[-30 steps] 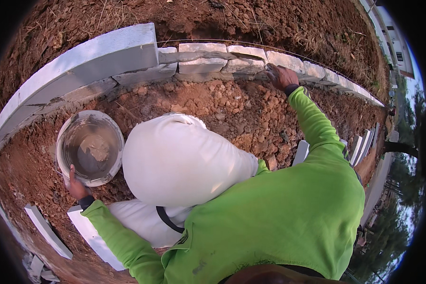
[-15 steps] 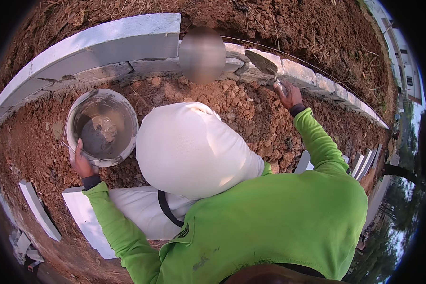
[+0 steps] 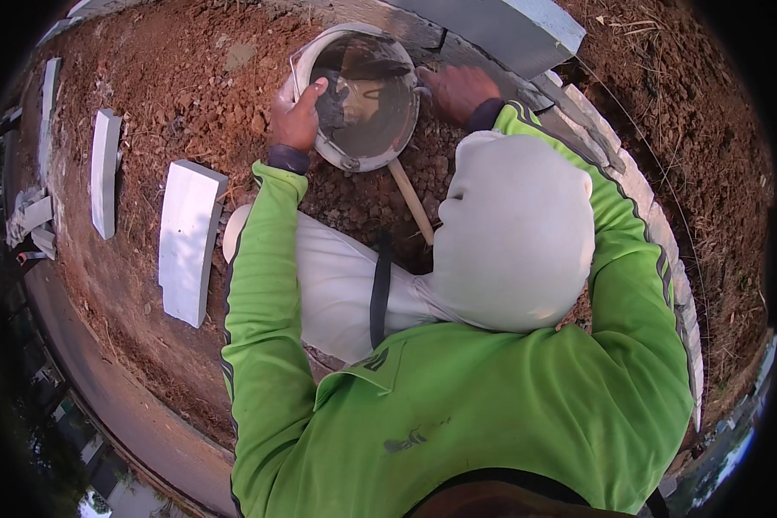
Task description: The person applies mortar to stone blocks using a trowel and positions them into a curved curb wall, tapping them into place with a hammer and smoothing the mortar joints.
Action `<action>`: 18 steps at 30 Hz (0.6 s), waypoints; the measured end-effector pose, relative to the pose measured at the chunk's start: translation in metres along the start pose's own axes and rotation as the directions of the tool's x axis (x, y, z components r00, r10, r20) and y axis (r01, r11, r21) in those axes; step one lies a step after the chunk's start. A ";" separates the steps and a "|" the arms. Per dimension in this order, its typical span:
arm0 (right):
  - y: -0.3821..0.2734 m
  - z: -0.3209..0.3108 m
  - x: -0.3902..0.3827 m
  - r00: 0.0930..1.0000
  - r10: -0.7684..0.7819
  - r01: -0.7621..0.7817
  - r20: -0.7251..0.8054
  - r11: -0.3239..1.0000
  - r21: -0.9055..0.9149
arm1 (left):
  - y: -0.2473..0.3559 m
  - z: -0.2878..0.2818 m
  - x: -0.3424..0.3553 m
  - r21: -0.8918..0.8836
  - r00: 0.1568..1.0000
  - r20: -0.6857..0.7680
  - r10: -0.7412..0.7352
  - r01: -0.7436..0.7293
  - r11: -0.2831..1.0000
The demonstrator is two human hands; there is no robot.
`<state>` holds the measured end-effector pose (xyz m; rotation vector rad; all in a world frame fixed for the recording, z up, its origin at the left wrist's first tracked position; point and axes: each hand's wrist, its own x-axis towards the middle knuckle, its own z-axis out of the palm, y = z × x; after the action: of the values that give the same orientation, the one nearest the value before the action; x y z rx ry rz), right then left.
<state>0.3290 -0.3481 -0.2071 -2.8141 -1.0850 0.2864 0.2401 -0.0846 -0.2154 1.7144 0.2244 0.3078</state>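
Observation:
A round pale bucket [image 3: 378,161] of wet grey mortar [image 3: 367,116] stands on the soil beside the low block wall. My left hand [image 3: 297,114] is closed on the bucket's left rim, thumb over the edge. At the opposite rim, my right hand [image 3: 463,91] is closed, knuckles up, round the trowel's handle. The handle is mostly covered by my fingers, and the blade is hard to make out against the dark inside of the bucket. A wooden handle [image 3: 412,203] lies on the ground by the bucket; its far end is hidden beneath it.
A grey kerb block [image 3: 501,34] tops the wall ahead. Rough stones [image 3: 591,125] curve away to the right beside a stretched string [image 3: 656,164]. Loose pale blocks [image 3: 186,242] lie on the red soil at left. My bent white-trousered knee [image 3: 514,233] sits between my arms.
My view has turned left, bringing the bucket to the upper middle. The right hand has carried the trowel from the stone wall to the bucket. My left hand keeps hold of the rim.

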 end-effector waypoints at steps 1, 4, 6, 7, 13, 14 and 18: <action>-0.003 0.006 0.010 0.999 -0.046 0.047 0.019 0.998 -0.044 | -0.005 -0.003 -0.002 0.013 1.000 -0.010 -0.007 0.007 1.000; -0.007 0.040 0.028 0.983 -0.154 0.164 0.095 0.981 -0.102 | -0.004 0.005 0.001 0.036 1.000 -0.004 0.026 -0.026 0.999; -0.038 0.019 0.006 0.976 -0.159 0.164 0.152 0.986 -0.023 | -0.013 -0.003 0.000 0.008 0.999 -0.036 0.023 -0.022 1.000; -0.037 0.026 0.003 0.970 -0.187 0.175 0.155 0.981 0.090 | -0.016 -0.005 -0.001 -0.007 0.999 -0.045 0.023 -0.023 1.000; -0.038 0.025 -0.016 0.915 -0.073 -0.247 0.397 0.678 0.693 | -0.027 -0.012 0.007 -0.137 0.986 -0.169 0.018 -0.042 0.990; -0.043 0.009 -0.023 0.819 -0.008 -0.484 0.573 0.527 0.699 | -0.030 -0.014 0.009 -0.112 0.981 -0.194 0.026 -0.049 0.992; -0.025 0.086 -0.017 0.937 -0.064 -0.308 0.342 0.302 0.902 | -0.032 -0.019 0.011 -0.126 0.979 -0.189 -0.074 0.050 0.991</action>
<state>0.2822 -0.3378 -0.2844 -1.7078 -0.3946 1.0437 0.2455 -0.0584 -0.2430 1.5554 0.3936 0.4337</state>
